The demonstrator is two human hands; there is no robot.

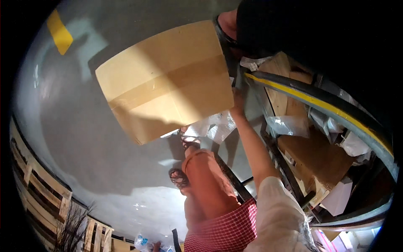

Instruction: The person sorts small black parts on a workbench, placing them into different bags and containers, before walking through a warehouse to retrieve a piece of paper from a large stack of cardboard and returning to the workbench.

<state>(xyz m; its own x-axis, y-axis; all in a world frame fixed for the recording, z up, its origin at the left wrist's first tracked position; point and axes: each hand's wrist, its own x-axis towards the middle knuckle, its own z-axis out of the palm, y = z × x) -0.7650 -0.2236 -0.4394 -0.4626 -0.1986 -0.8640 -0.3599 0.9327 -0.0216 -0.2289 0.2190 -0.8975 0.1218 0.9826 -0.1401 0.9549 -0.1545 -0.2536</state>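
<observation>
A large brown cardboard box point(168, 80) fills the upper middle, tilted, with a strip of clear tape across its face. My right hand point(238, 103) grips the box at its right edge; the fingers are partly hidden beside and behind it. My right arm reaches up from the lower right in a pale sleeve. Crumpled translucent plastic wrap point(220, 128) shows just under the box's lower edge, near my right wrist. My left hand is not visible.
To the right, a metal-framed cart with a black-and-yellow rim point(319, 98) holds flattened cardboard point(315, 155) and plastic bags. Another person's foot point(228, 25) and dark clothing are at the top right. Wooden pallets point(35, 180) line the lower left. My sandalled feet point(179, 178) stand below the box.
</observation>
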